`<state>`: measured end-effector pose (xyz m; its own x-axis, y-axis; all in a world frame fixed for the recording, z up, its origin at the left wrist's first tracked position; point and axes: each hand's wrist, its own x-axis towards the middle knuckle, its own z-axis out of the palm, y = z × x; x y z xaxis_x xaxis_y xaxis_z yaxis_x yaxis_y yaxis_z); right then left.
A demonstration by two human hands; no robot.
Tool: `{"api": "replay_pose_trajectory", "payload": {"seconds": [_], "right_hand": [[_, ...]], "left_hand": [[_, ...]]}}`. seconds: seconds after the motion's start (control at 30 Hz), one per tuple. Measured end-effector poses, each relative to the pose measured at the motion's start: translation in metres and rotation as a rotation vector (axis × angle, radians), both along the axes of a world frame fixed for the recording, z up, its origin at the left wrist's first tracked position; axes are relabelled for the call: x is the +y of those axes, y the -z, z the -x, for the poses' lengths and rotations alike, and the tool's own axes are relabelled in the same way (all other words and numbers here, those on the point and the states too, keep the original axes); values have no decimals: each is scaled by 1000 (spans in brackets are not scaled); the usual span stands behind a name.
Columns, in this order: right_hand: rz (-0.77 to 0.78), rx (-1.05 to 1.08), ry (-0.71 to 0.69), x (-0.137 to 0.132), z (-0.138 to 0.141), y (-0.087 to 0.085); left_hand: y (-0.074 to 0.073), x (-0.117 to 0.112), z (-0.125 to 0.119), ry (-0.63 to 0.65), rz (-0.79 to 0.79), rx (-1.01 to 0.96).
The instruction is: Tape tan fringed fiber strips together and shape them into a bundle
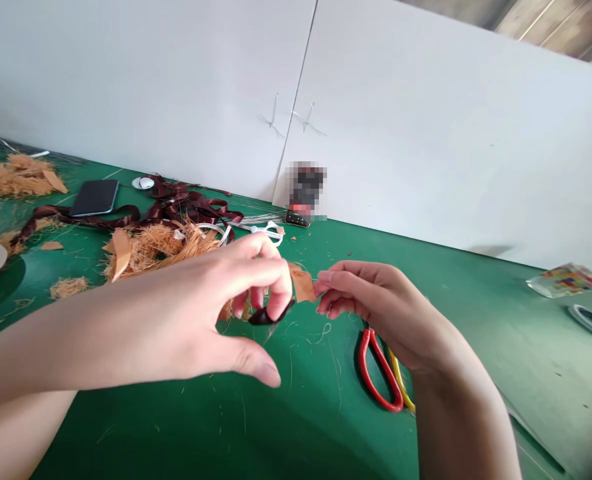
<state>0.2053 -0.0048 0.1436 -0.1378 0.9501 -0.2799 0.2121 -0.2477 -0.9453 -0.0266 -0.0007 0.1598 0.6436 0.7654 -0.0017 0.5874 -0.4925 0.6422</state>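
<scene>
Handwork above a green desk (326,433): the left hand (191,313) curls its fingers (276,287) around a small black piece (269,315), while the right hand (371,307) pinches a tan cut scrap (303,283) between its fingertips. Orange fibre (161,243) and dark ribbon (191,207) lie beyond; a red scissors handle (380,373) sits below the right wrist.
</scene>
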Motion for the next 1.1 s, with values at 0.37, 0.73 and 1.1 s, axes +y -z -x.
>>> {"api": "replay_pose_trajectory", "payload": {"seconds": [0.37, 0.73, 1.1], "right_hand": [[161, 93, -78, 8, -1, 6], [21, -166, -5, 12, -3, 10], [-18, -198, -33, 8, 0, 7]], "left_hand": [[5, 9, -12, -193, -72, -71], [3, 18, -18, -200, 252, -353], [6, 16, -15, -198, 422, -505]]}}
